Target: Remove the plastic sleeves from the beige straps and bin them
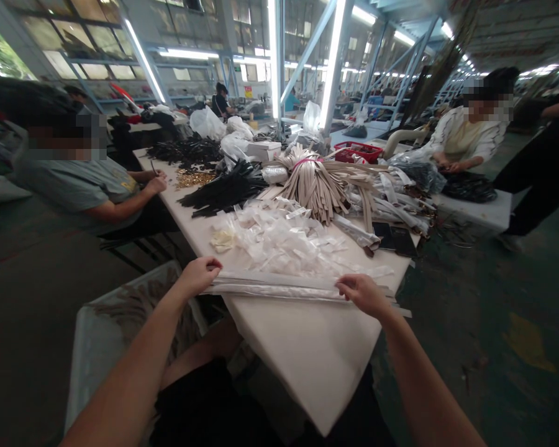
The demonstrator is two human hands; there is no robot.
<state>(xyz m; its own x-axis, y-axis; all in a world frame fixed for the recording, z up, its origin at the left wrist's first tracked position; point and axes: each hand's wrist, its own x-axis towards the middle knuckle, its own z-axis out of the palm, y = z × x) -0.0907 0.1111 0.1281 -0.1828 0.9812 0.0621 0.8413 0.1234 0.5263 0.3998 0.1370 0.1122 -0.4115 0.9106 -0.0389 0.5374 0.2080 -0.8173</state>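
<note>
A long, flat, whitish strip (279, 280) stretches across the near part of the table, with more pale strips lying under and beside it. My left hand (200, 275) pinches its left end, at the table's left edge. Around the right end, the fingers of my right hand (359, 292) are closed on the same strip. I cannot tell whether the strip is a plastic sleeve or has something inside. Just beyond it spreads a loose heap of clear plastic wrappers (279, 236).
The white table (307, 347) holds a bundle of beige straps (314, 180), black straps (230, 186) and a red basket (358, 151). A white bin (81, 354) with strips stands at lower left. One person (97, 186) sits left; another (470, 136) works at right.
</note>
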